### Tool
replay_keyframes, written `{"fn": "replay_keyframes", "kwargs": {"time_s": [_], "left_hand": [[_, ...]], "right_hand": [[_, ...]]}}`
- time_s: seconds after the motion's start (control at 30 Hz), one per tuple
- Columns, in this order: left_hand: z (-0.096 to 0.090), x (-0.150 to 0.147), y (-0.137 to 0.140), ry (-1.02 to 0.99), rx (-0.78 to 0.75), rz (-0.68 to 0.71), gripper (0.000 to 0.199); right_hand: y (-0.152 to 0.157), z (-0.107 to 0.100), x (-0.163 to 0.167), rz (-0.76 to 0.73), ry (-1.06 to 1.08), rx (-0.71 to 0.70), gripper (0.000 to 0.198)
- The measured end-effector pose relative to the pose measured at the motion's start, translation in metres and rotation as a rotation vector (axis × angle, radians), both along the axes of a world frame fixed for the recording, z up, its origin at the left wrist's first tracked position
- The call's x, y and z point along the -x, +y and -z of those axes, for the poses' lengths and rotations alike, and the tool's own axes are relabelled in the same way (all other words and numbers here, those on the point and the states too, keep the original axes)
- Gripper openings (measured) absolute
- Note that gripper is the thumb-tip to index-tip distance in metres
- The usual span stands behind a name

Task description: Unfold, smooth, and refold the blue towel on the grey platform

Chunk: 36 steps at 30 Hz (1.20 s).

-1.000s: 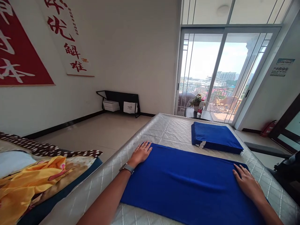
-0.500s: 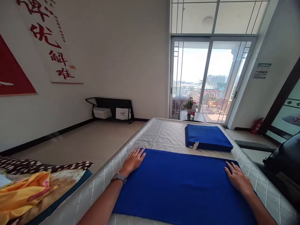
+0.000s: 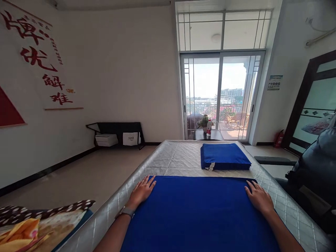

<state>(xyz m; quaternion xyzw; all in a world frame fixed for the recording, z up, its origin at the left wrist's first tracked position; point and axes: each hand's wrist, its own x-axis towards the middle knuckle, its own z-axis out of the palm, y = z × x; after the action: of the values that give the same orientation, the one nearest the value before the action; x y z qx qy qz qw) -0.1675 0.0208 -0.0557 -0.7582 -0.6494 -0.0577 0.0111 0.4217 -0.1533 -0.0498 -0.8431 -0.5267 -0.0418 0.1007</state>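
A plain blue cloth (image 3: 199,213) lies spread flat on a bed-like surface with a silvery quilted cover (image 3: 175,157). Its near edge runs out of the bottom of the view. On its far left corner rests my left hand (image 3: 141,190), palm down, fingers apart, a watch on the wrist. My right hand (image 3: 259,197) lies flat at the far right corner, its fingers spread too. Beyond the cloth sits a stack of folded blue cloths (image 3: 224,154) with a white tag at its near left corner. Neither hand grips anything.
At the left are a yellow cloth and dotted bedding (image 3: 44,224). A black rack (image 3: 119,131) with white boxes stands by the wall. Behind the covered surface, a small table (image 3: 202,134) bears a bottle (image 3: 209,127) and a plant. Dark bags (image 3: 319,175) crowd the right side.
The view has tilted up, so everything sits lower in the picture and somewhat further left. Both hands stay flat on the cloth's far corners.
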Motion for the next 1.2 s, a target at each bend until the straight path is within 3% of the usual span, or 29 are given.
{"fn": "replay_keyframes", "kwargs": {"time_s": [0.3,0.63,0.93,1.1,1.2], "left_hand": [[0.005,0.006,0.002,0.017,0.033,-0.004,0.058],[-0.003,0.006,-0.004,-0.032,0.05,-0.037,0.06],[-0.013,-0.002,-0.016,-0.026,0.029,-0.046,0.059],[-0.019,-0.01,-0.02,0.021,-0.063,-0.036,0.058],[-0.031,-0.042,-0.028,-0.038,-0.183,0.044,0.056]], "right_hand": [[-0.002,-0.004,-0.004,0.036,0.056,-0.015,0.062],[0.001,-0.001,-0.006,0.076,0.038,0.025,0.065],[0.011,-0.028,-0.005,0.12,0.091,0.181,0.067],[0.02,-0.039,0.028,0.127,-0.028,0.106,0.059],[0.032,-0.048,0.076,-0.005,-0.066,0.009,0.058]]}}
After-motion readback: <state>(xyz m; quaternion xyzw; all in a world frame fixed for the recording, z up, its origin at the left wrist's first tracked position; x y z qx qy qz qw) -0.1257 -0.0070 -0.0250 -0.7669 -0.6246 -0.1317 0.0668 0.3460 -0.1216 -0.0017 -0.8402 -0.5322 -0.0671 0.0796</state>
